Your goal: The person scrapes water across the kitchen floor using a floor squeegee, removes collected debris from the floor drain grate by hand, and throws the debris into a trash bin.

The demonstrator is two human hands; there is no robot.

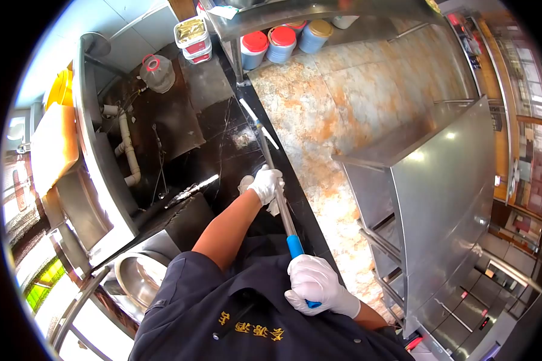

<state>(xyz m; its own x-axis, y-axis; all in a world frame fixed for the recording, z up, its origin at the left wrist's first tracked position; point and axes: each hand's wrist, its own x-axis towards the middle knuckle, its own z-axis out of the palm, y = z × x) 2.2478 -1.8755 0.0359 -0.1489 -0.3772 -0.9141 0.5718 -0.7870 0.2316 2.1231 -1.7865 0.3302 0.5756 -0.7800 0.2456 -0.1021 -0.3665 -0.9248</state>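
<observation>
A floor squeegee with a metal pole (285, 215) and a blue grip (294, 246) slants away from my body. Its narrow white head (267, 136) lies on the dark floor, along the border with the marbled tiles. My left hand (265, 185), in a white glove, is closed around the middle of the pole. Close to my chest, my right hand (319, 286), gloved too, wraps the blue grip, whose end pokes out below the fingers. The palms and parts of the fingers are hidden.
To the left are a metal sink counter (111, 168), a white drain pipe (125, 141) and a clear plastic jug (157, 73). Red-lidded tubs (281, 45) stand under a metal table (343, 17) ahead. A stainless steel cabinet (445, 198) blocks the right. Marbled tiles (319, 114) stretch between.
</observation>
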